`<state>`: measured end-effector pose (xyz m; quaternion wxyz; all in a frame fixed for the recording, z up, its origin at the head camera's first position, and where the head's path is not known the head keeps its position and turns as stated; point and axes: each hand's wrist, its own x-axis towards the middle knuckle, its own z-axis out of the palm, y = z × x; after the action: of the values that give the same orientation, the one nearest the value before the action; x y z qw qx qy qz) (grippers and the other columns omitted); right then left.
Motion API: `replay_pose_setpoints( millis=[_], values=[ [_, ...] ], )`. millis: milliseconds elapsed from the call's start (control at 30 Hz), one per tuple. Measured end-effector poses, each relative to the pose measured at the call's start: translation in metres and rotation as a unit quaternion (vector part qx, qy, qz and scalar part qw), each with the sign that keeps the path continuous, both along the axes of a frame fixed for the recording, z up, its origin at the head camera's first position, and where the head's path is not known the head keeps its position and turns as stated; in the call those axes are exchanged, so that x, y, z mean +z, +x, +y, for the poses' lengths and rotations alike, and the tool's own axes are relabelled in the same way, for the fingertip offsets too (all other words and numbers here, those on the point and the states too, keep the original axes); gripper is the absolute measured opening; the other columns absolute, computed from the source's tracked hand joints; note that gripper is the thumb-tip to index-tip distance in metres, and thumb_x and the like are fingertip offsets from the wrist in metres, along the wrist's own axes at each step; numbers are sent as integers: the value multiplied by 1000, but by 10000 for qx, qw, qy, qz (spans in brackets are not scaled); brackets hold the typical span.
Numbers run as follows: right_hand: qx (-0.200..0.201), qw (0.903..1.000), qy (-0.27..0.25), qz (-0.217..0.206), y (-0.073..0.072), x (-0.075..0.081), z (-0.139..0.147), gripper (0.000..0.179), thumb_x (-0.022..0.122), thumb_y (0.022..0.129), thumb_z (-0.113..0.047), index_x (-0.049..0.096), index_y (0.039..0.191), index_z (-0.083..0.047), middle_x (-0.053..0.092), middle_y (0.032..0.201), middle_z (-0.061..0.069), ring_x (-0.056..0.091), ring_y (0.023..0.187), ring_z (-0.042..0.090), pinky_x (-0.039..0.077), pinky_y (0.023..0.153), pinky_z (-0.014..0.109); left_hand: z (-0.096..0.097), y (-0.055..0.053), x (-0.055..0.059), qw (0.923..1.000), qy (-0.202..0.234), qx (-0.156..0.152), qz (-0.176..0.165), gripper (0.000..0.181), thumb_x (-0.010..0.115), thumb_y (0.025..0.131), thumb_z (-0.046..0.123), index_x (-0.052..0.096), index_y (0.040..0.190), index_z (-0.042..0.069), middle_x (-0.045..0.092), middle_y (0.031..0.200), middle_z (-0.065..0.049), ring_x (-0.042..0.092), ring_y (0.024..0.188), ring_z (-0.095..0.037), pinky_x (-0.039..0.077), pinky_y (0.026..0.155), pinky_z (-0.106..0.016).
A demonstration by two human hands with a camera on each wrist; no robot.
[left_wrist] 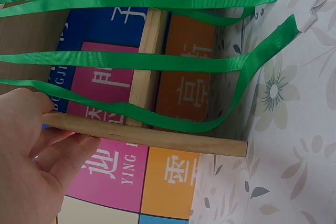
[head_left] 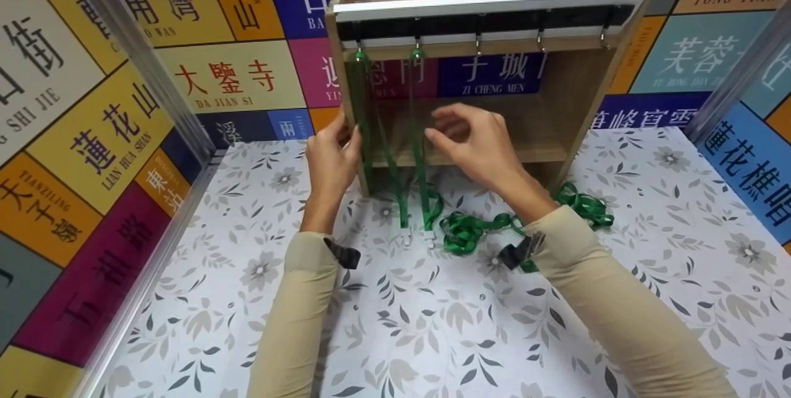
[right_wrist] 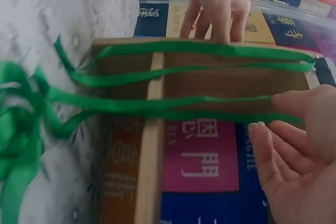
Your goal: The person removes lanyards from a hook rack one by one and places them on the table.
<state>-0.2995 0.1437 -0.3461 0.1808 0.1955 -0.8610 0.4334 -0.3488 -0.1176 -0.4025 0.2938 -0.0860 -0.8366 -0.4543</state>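
Note:
A wooden rack (head_left: 581, 95) with a row of metal hooks stands upright on the table. Two green lanyards hang from its two leftmost hooks, the outer lanyard (head_left: 364, 114) and the inner lanyard (head_left: 418, 114), their white clips reaching the tabletop. My left hand (head_left: 334, 151) grips the rack's left side panel (left_wrist: 157, 138), thumb on the inner side and fingers outside. Just right of the inner lanyard is my right hand (head_left: 479, 138), fingers loosely bent and apart from the thumb. In the right wrist view its thumb tip overlaps the green ribbon (right_wrist: 210, 99); contact is unclear.
A heap of green lanyards (head_left: 463, 234) lies before the rack, and more green ribbon (head_left: 584, 206) lies beside its right foot. Three bare hooks (head_left: 541, 42) line the right of the rail. Sign-printed walls (head_left: 241, 83) enclose the floral-covered table (head_left: 420, 336).

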Motion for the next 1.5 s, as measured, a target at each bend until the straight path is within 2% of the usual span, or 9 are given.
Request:
replay_pose_setpoints(
  millis=[167, 333, 500, 700, 833, 933, 1133, 1267, 1500],
  values=[
    [-470, 9984, -191, 239, -9, 14, -26, 44, 84, 96, -31, 76, 129, -3, 81, 117, 16, 80, 94, 25, 67, 82, 40, -1, 0, 0, 10000, 15, 2, -33, 46, 72, 105, 21, 66, 151, 18, 79, 129, -11, 80, 115, -20, 65, 100, -36],
    [-988, 9939, 2, 486, -13, 24, -41, 47, 85, 96, -38, 79, 122, 1, 83, 110, 18, 82, 90, 24, 68, 82, 39, 0, -1, -1, 9999, -121, 100, 38, 42, 73, 105, 21, 70, 146, 14, 80, 126, -12, 80, 113, -22, 65, 99, -36],
    [-1104, 9918, 100, 629, -16, 32, -47, 28, 81, 99, -32, 85, 106, -5, 85, 99, 11, 80, 81, 18, 65, 78, 34, -1, -1, -1, 9998, -118, 116, 61, 36, 72, 105, 21, 73, 141, 13, 81, 125, -13, 80, 113, -22, 65, 100, -37],
    [-1068, 9893, -270, 960, -9, 47, -42, 21, 80, 100, -29, 86, 104, -9, 85, 98, 6, 80, 84, 14, 64, 79, 28, 1, -1, -2, 10000, -69, 36, -21, 44, 71, 106, 20, 67, 149, 15, 79, 130, -12, 80, 115, -22, 64, 100, -36],
    [-785, 9866, -907, 1107, 4, 67, -37, 18, 82, 98, -27, 87, 103, -11, 85, 99, 4, 79, 86, 10, 61, 79, 21, 0, -1, -3, 10000, -83, 22, -15, 44, 71, 106, 21, 67, 150, 15, 79, 130, -12, 80, 115, -22, 64, 100, -35],
    [-314, 9835, -1342, 1173, 19, 81, -32, 17, 83, 98, -26, 86, 104, -10, 85, 99, 3, 78, 86, 9, 62, 82, 21, 0, -2, -2, 10000, -82, 20, 47, 42, 71, 106, 21, 68, 148, 15, 79, 130, -12, 79, 116, -22, 64, 100, -35],
    [489, 9798, -1695, 937, 55, 97, -9, 16, 84, 96, -18, 85, 107, -6, 84, 100, 5, 80, 89, 15, 65, 86, 26, 1, -1, -1, 10000, -52, -37, -58, 48, 71, 106, 21, 63, 153, 18, 78, 134, -12, 79, 118, -22, 64, 102, -36],
    [754, 9803, -1744, 542, 69, 94, 7, 12, 86, 93, -10, 85, 103, -4, 84, 97, 4, 82, 86, 19, 67, 83, 28, 0, -1, 1, 9999, -114, 10, -67, 49, 71, 106, 22, 62, 154, 18, 78, 132, -12, 79, 116, -23, 64, 101, -36],
    [1260, 9824, -1379, 49, 82, 76, 28, 12, 82, 94, -1, 85, 106, -4, 84, 99, 6, 83, 89, 20, 67, 82, 29, -1, -1, 0, 9999, -47, 10, -142, 49, 71, 106, 21, 62, 154, 17, 78, 133, -12, 79, 116, -22, 64, 101, -35]
  ],
)
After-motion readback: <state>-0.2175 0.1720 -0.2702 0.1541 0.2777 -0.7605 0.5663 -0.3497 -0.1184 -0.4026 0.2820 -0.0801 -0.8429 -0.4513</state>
